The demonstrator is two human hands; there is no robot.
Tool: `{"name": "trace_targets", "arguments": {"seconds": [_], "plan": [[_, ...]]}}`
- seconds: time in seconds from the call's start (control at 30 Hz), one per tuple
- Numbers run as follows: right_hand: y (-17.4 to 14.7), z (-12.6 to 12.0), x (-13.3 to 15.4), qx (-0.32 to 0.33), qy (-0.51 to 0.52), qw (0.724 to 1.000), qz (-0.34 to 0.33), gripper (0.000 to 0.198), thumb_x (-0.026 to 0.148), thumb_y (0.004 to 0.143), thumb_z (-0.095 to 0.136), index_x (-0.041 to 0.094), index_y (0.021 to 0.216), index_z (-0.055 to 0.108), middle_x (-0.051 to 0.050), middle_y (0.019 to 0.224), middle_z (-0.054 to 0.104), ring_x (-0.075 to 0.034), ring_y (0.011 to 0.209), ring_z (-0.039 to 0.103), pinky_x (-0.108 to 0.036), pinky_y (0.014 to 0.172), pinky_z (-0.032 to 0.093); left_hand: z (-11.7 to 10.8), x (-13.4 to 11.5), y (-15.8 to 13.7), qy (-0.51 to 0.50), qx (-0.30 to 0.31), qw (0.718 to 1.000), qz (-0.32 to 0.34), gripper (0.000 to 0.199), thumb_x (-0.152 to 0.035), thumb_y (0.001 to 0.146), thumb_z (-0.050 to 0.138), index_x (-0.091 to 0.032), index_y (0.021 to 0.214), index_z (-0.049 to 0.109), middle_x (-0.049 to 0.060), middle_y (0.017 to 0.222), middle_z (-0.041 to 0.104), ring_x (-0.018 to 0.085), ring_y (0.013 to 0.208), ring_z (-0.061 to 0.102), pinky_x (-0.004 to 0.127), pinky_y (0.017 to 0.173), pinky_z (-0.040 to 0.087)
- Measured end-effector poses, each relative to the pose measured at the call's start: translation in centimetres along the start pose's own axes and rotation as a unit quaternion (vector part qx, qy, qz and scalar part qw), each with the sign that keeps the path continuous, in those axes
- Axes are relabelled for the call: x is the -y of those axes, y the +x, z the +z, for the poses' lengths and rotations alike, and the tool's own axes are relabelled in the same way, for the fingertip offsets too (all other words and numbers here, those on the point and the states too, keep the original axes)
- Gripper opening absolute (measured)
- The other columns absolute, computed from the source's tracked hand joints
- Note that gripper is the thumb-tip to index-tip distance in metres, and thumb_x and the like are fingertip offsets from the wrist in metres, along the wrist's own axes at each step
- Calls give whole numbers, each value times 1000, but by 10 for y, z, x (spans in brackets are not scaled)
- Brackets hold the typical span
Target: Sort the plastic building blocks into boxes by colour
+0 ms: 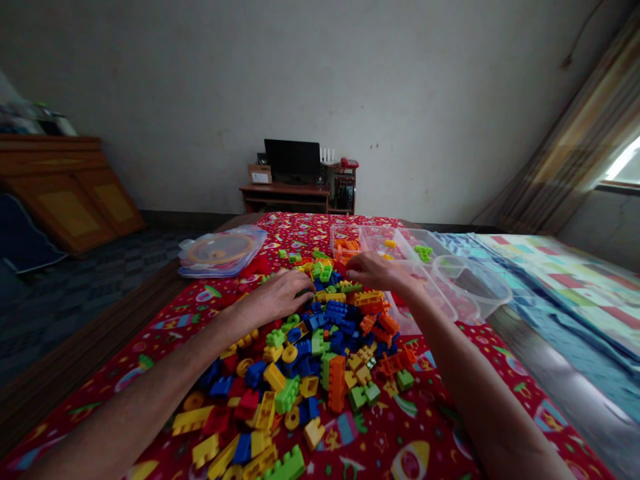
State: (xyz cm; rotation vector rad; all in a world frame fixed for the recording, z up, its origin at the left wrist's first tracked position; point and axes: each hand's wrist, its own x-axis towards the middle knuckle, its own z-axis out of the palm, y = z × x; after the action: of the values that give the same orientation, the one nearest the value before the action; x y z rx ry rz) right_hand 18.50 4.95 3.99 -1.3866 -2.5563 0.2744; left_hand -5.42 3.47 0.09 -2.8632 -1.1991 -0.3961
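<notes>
"Head camera: where do we find the building blocks (305,350)?"

"We see them in a broad mixed heap on the red tablecloth (370,457). Let's make that heap our clock's hub, twelve pointing to the far wall (425,133)."

"And our hands?"

"Our left hand (287,293) rests over the heap between eleven and twelve, fingers half bent. Our right hand (375,270) is near one, fingers curled down at the heap's far edge. Whether either has hold of a block, we cannot tell; the backs of the hands hide it."

"How far along are we?"

"Early, we'd judge. Past the right hand, from one to two o'clock, stand clear containers (375,235). Orange blocks (347,248) sit in the nearest to twelve, a few yellow blocks (390,245) in the next, some green blocks (423,253) further round. Most pieces, blue and red included, are left in the heap, colours mixed."

"Anything in the round tub (493,308) at two?"

"No blocks that we can make out. Clear lids (220,250) lie stacked at ten."

"Any brands or writing?"

"None that we can read. Toward twelve, a carton (260,175) beside the monitor (293,159) bears a pale label, too small for us. The cloth shows printed rockets and stars, but no legible words."
</notes>
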Motion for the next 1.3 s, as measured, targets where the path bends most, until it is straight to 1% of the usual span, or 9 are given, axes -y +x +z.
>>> {"name": "trace_targets", "arguments": {"seconds": [0.13,0.2,0.37,0.43,0.6,0.83,0.97,1.13,1.3], "plan": [[0,-6,-11,40,32,998,-21,21,18,86,51,13,73,66,-1,67,61,-8,58,47,-22,54,32,1,1,0,-2,0,1000,12,19,-25,91,50,-19,94,67,5,94,69,17,88,62,29,84,45],[-2,-9,-13,53,53,997,3,18,16,85,51,13,76,66,-2,70,65,-9,59,51,-21,55,35,2,2,1,-6,-7,1000,17,19,-24,91,50,-19,94,67,6,95,69,18,90,62,29,85,46],[-9,-13,-15,64,155,981,97,23,19,90,47,14,109,60,-4,72,70,-11,58,62,-20,54,44,2,4,3,-20,-22,999,18,21,-20,91,47,-14,95,67,9,98,69,18,93,62,29,87,47],[-10,-15,-21,32,161,980,109,25,21,89,49,14,111,58,-3,69,70,-12,58,64,-20,55,45,3,5,3,-16,-24,999,15,21,-21,92,47,-14,96,67,9,98,69,18,94,62,29,88,47],[-10,-16,-48,-120,126,972,155,19,24,86,50,13,96,63,-2,58,67,-12,55,64,-20,54,45,6,8,1,-9,-13,999,38,25,-24,93,44,-15,97,67,9,100,69,19,95,62,31,88,47],[-19,-26,-66,-147,197,949,198,19,23,83,52,13,87,68,0,53,62,-11,48,59,-19,48,44,12,13,0,-18,-33,998,52,23,-24,93,46,-15,96,67,9,99,69,20,94,62,31,88,47],[-37,-44,-71,-139,115,961,211,25,30,82,53,14,74,70,-2,52,62,-10,45,55,-21,47,40,14,15,-1,-21,-37,998,52,22,-24,92,47,-16,96,68,8,98,69,19,92,63,30,87,48],[-52,-58,-74,3,-25,960,278,41,32,85,49,15,51,64,-7,49,64,-13,46,58,-24,52,43,14,13,0,-20,-39,998,54,23,-24,92,47,-15,94,68,9,97,69,19,91,63,31,86,48],[-44,-54,-53,-17,-57,968,244,35,27,89,45,12,73,72,-8,57,69,-13,50,62,-22,53,43,11,8,0,-14,-20,998,57,23,-24,92,46,-16,94,67,8,94,69,19,88,63,31,83,48]]}}
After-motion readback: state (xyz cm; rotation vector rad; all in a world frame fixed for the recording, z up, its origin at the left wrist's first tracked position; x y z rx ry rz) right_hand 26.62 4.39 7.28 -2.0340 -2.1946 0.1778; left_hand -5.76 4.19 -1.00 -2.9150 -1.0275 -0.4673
